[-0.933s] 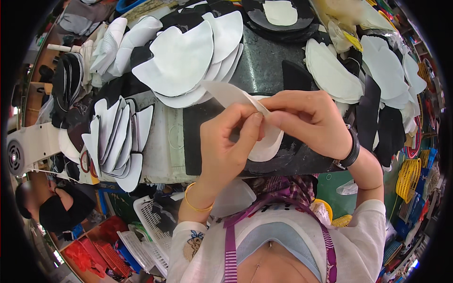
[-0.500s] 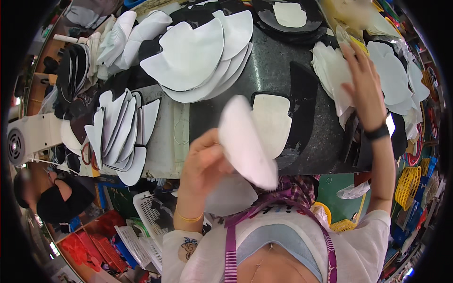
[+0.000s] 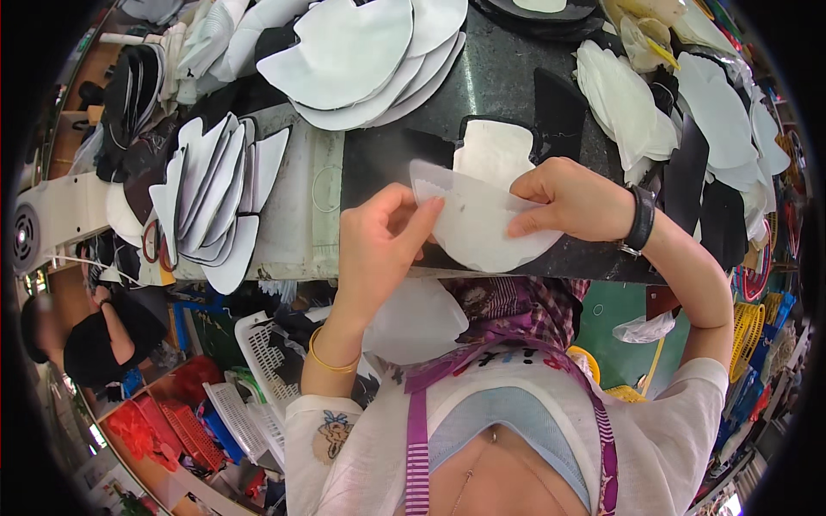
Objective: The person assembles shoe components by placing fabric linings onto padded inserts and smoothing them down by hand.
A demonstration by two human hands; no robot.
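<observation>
Between my hands is a thin white curved piece [image 3: 495,225], rounded along its near edge, its upper part translucent. I cannot tell whether it is one layer or two. My left hand [image 3: 383,236] pinches its left side between thumb and fingers. At its right side, my right hand [image 3: 568,205] grips it with the thumb on top. Just beyond, a black piece with a cream-white patch [image 3: 495,150] lies on the dark worktop [image 3: 379,168], partly covered by the held piece.
White shaped pieces lie stacked at the far middle [image 3: 344,56], and more stand fanned at the left [image 3: 211,193]. Thin white pieces [image 3: 624,107] are piled at the right. Red-handled scissors [image 3: 151,245] rest by the left stack. A co-worker [image 3: 99,340] is at lower left.
My right hand has come from the right-hand pile to the white piece and now grips it. The left hand has lowered the piece toward the worktop. The whole view has tilted downward.
</observation>
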